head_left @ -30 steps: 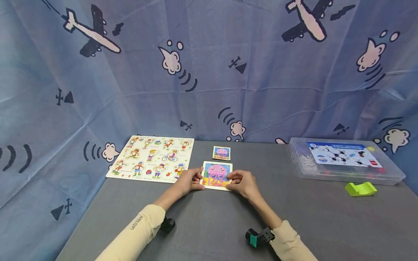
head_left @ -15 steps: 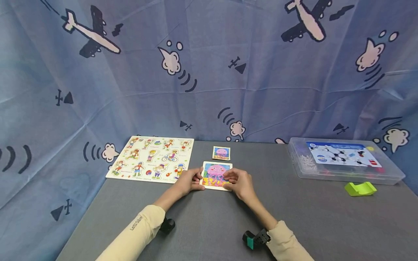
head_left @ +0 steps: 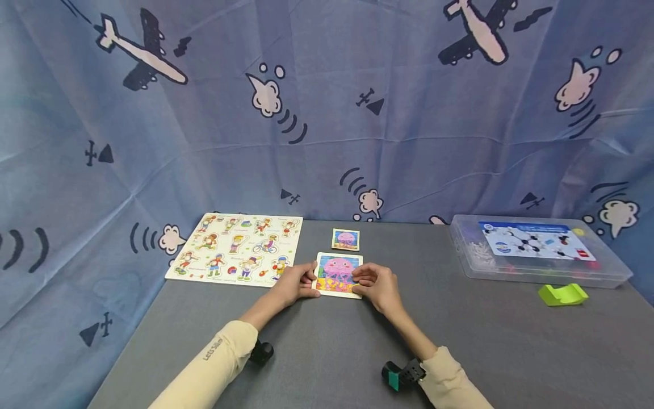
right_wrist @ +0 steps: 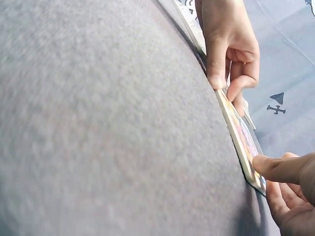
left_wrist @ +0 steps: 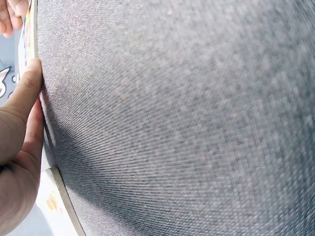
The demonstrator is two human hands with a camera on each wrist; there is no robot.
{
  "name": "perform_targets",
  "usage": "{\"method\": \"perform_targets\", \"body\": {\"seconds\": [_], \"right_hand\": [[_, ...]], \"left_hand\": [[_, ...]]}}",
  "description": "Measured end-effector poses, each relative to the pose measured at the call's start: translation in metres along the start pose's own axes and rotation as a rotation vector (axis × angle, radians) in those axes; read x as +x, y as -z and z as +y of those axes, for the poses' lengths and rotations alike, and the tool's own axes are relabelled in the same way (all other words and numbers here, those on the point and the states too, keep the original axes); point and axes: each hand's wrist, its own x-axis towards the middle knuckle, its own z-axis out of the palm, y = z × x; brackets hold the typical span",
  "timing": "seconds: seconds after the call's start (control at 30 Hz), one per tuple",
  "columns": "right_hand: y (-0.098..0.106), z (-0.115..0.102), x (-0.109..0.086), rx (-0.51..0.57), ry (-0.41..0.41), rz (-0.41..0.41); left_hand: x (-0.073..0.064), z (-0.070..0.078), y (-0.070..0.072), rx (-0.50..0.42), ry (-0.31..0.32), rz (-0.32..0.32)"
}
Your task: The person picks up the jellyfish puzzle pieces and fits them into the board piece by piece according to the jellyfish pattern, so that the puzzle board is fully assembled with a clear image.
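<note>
A square jellyfish jigsaw puzzle [head_left: 336,269] with a pale border lies flat on the grey table, between both hands. My left hand [head_left: 293,284] holds its left edge, thumb at the near corner; in the left wrist view the left thumb [left_wrist: 30,83] presses against the pale rim. At the right side, my right hand [head_left: 379,288] has curled fingers over the edge of the picture. The right wrist view shows the right thumb [right_wrist: 270,166] on the puzzle's face near a corner, other fingers beside the edge. Behind it lies a smaller jellyfish picture card [head_left: 346,240].
To the left lies a large board of sports figures [head_left: 235,248], close to the left hand. A clear plastic case [head_left: 541,251] with a molecule label stands at the back right, a green curved block [head_left: 563,295] before it. Patterned blue cloth [head_left: 317,113] hangs behind the table.
My right hand has shifted slightly left, its fingers moving from the puzzle's right edge a little further over the picture. The left hand and the puzzle stay in place.
</note>
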Motion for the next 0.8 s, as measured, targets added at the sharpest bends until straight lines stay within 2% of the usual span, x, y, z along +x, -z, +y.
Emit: {"method": "perform_targets", "body": {"seconds": [0.23,0.43,0.6,0.8], "right_hand": [[0.0015,-0.0008,0.0012,-0.06,0.006,-0.03],[0.0023,0.0013,0.0036,-0.079,0.006,-0.022],[0.0057,0.0033,0.0057,-0.108,0.026,-0.079],[0.0094,0.0065,0.0068,-0.086,0.071,-0.128]], "left_hand": [[0.001,-0.001,0.0013,-0.006,0.005,-0.007],[0.0007,-0.0014,0.0003,-0.002,0.019,-0.008],[0.0,-0.0016,0.0001,-0.01,0.005,-0.003],[0.001,-0.0004,-0.0009,-0.013,0.006,-0.006]]}}
